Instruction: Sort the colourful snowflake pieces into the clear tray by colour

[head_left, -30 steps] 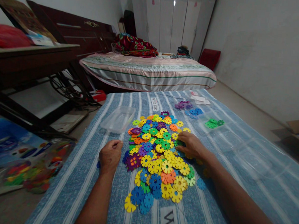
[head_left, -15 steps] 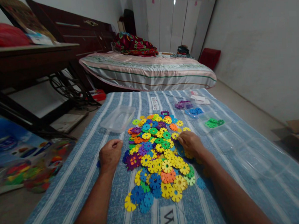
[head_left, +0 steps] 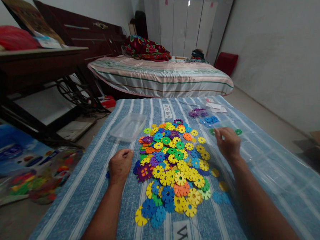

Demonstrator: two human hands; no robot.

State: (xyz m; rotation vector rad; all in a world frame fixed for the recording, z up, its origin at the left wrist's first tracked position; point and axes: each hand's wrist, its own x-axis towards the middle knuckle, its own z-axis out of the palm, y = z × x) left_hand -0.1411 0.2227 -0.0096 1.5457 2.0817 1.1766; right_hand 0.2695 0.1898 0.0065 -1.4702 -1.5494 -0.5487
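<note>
A heap of notched, flower-shaped plastic building discs (head_left: 180, 178) in yellow, blue, green, orange and purple spreads over the cloth. My left hand (head_left: 121, 166) rests closed at the left edge of the heap; whether anything is inside its fingers is hidden. To the right of the heap, my right hand (head_left: 228, 142) is in front of a clear tray, fingers pinched. A green disc (head_left: 212, 132) shows at its fingertips. Behind that hand, another green disc (head_left: 238, 131) lies in the tray, mostly covered from view.
Blue discs (head_left: 210, 120) and purple discs (head_left: 198, 112) sit in clear trays at the back right. A clear plastic box (head_left: 128, 127) stands at the back left. Transparent lids or trays (head_left: 275, 171) lie on the right. Bags of coloured pieces (head_left: 49, 181) are on the floor to the left.
My right hand has moved right and away from the heap's edge to the tray of green discs. My left hand has stayed in place. The view has shifted slightly.
</note>
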